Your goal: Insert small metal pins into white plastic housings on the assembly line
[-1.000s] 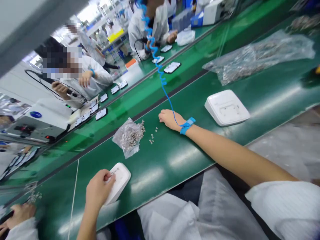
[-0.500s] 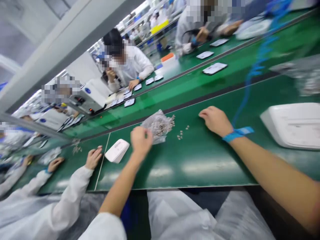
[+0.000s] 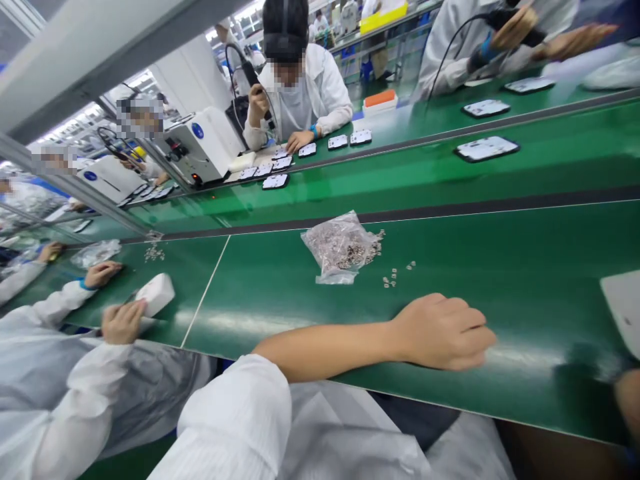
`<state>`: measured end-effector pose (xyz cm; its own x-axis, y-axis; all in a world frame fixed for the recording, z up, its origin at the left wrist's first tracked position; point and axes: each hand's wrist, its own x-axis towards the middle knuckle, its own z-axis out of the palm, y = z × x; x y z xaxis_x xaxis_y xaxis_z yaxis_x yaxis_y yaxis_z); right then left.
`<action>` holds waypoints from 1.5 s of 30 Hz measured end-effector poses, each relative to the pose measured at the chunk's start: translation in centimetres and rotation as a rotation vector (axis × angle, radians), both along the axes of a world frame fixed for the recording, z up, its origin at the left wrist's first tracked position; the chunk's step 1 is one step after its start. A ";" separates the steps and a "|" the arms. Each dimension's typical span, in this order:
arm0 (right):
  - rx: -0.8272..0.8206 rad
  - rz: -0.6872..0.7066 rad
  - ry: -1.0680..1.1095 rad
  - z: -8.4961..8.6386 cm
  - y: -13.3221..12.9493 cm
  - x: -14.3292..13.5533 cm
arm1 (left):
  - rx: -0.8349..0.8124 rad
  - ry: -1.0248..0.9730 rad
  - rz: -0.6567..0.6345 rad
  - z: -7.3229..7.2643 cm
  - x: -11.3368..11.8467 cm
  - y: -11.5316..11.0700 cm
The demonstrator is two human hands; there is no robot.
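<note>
My left hand (image 3: pixel 445 333) lies palm down on the green conveyor belt (image 3: pixel 525 267), fingers curled together, with nothing visible in it. A clear bag of small metal parts (image 3: pixel 343 247) lies beyond it, and a few loose parts (image 3: pixel 395 275) are scattered just right of the bag. The corner of a white plastic housing (image 3: pixel 625 310) shows at the right edge. Only a strip of my right forearm (image 3: pixel 631 407) shows at the lower right; the hand itself is out of frame.
On my left a co-worker's hand (image 3: pixel 123 321) holds a small white housing (image 3: pixel 156 293) on the belt. Across the belt, people in white coats work over flat white panels (image 3: pixel 486 148) beside white machines (image 3: pixel 203 143). Another parts bag (image 3: pixel 95 252) lies far left.
My left hand has swung from the parts bag to the right and now rests on the belt. The small white housing has gone to the co-worker on the left. My right hand left the view.
</note>
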<state>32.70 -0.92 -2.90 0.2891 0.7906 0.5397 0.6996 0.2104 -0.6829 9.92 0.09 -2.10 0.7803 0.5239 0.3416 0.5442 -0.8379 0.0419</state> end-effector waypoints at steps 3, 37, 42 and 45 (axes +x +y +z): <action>-0.042 -0.169 -0.084 -0.2 -1.1 0.5 | 0.052 -0.128 0.029 -0.3 0.0 0.0; -0.258 0.416 -0.058 3.6 -4.4 -5.1 | -0.701 -0.363 0.262 8.4 -0.4 -1.4; -0.344 0.413 -0.053 3.7 -3.3 -4.6 | -0.546 -0.301 0.176 7.7 -0.5 -1.6; -0.368 0.427 -0.010 3.5 -3.0 -4.3 | -0.396 -0.251 0.130 7.4 -0.8 -1.7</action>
<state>28.35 -3.95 0.55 -0.1017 0.9729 0.2076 0.6115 0.2257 -0.7584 9.13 -1.58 5.25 0.6192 0.7390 0.2657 0.5754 -0.6572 0.4868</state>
